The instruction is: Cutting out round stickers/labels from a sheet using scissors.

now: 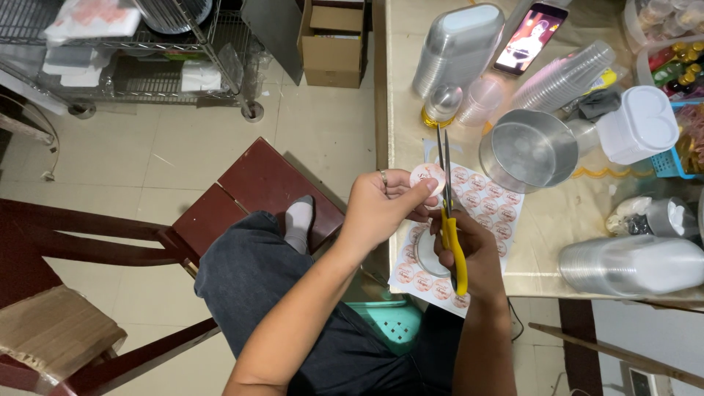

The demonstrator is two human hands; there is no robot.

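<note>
Between left hand (381, 207) fingertips, round sticker (427, 177) touches scissors (449, 213).

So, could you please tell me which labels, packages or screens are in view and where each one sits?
Round label: pinched in the left hand, white and pink.
Label sheet: on the table edge, white with rows of pink circles.
Phone screen: lit, far side of table.
Cardboard box: brown, open, on the floor.

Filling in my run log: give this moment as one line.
left hand: holds round sticker | right hand: holds yellow scissors | sticker sheet on table
</note>
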